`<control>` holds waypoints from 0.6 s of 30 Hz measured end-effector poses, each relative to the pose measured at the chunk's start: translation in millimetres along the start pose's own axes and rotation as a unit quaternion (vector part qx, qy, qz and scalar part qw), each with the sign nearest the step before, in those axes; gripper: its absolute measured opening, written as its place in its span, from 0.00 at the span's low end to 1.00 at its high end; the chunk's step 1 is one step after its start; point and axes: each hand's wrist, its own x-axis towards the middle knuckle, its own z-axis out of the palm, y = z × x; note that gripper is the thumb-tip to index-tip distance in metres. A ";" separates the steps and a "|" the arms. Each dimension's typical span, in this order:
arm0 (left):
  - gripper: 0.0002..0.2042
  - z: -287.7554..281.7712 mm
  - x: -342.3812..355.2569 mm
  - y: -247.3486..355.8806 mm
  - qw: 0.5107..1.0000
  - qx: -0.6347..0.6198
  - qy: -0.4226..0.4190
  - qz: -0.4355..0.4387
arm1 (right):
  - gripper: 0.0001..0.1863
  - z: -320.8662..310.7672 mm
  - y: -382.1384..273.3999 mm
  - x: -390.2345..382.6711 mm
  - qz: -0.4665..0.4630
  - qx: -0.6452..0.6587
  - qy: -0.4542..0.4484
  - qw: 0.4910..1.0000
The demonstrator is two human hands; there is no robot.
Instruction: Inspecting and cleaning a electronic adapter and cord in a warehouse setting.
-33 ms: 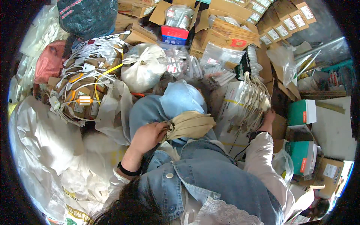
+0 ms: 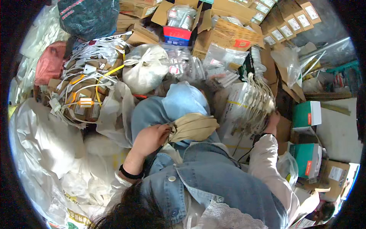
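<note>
Over my lap, my left hand [image 2: 151,138] is closed on the gathered end of a beige, pleated, cloth-like bundle [image 2: 195,127]. The bundle's rounded far end points right across my blue denim legs [image 2: 150,114]. To the right, my right hand [image 2: 272,123] reaches down at the edge of a bunch of off-white cables with plugs [image 2: 259,101]. Those cables hang over a white carton [image 2: 233,110]. The fingertips of my right hand are partly hidden beside the bunch, so its grip does not show.
At left, a heap of white cables [image 2: 93,53] lies on cartons, near a knotted white bag [image 2: 146,68]. Large white plastic sacks [image 2: 45,133] fill the lower left. Bagged parts sit in open cartons [image 2: 225,36] ahead. Green-and-white boxes [image 2: 305,114] stand at right.
</note>
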 end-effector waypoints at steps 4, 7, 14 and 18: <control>0.10 1.5 0.7 -0.4 1.000 -0.011 -0.007 -0.004 | 0.25 -12.8 -2.9 -7.7 -0.134 -0.182 0.000 0.974; 0.10 2.6 1.3 -1.4 1.000 -0.012 -0.004 -0.001 | 0.22 2.0 14.9 2.5 0.038 -0.038 -0.003 0.999; 0.12 2.5 0.0 -2.8 1.000 0.007 -0.016 -0.003 | 0.29 17.8 25.7 7.6 0.027 0.048 -0.060 0.997; 0.13 1.1 -1.5 -1.0 1.000 0.006 -0.005 -0.003 | 0.25 -25.5 -33.0 -38.3 0.210 0.337 -0.139 0.907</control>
